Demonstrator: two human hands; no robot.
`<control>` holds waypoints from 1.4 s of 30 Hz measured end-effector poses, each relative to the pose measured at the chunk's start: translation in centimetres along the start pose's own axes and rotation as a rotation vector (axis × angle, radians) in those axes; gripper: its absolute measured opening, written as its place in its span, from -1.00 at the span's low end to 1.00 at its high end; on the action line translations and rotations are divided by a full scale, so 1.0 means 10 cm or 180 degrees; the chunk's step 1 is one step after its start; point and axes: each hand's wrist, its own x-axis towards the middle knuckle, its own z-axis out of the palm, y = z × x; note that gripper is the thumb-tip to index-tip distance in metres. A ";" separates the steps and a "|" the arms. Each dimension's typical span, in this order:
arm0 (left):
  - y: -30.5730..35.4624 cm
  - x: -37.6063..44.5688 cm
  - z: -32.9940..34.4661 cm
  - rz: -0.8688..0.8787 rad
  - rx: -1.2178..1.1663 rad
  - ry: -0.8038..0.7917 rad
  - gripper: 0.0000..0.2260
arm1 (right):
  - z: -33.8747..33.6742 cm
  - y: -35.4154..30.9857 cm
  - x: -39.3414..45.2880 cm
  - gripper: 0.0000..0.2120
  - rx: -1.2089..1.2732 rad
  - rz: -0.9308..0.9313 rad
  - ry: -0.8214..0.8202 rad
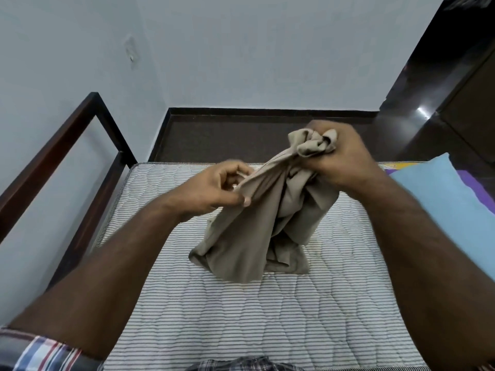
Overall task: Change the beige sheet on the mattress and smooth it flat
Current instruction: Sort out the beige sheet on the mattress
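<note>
Beige sheet [257, 223]: plain tan cloth, bunched and twisted into a hanging bundle above the middle of the mattress [241, 317], upper end knotted up in folds, lower folds draping down and resting on the mattress surface. Mattress: quilted, white with thin dark stripes, bare, lying flat beneath the sheet.

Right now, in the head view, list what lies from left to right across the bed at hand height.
Dark bed frame → left hand, pinching the cloth → beige sheet, bunched above the striped mattress → right hand, fist closed on the sheet's top → blue pillow.
</note>
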 end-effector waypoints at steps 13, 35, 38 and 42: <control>-0.19 0.07 0.28 0.0112 0.0199 0.1420 -0.92 | -0.22 0.11 -0.03 -0.81 0.0121 0.0153 0.0593; -0.30 0.05 0.29 0.0054 0.0436 0.0595 -0.77 | 0.00 0.14 -0.18 -0.88 0.0736 0.0219 0.0153; -0.25 0.06 0.18 0.0300 0.0835 0.0834 -0.90 | -0.07 0.17 -0.17 -0.92 0.0633 0.0288 0.0300; 0.01 0.11 0.22 0.1100 0.0553 0.1141 -0.91 | -0.08 0.18 -0.20 -0.61 0.0490 0.0368 -0.0138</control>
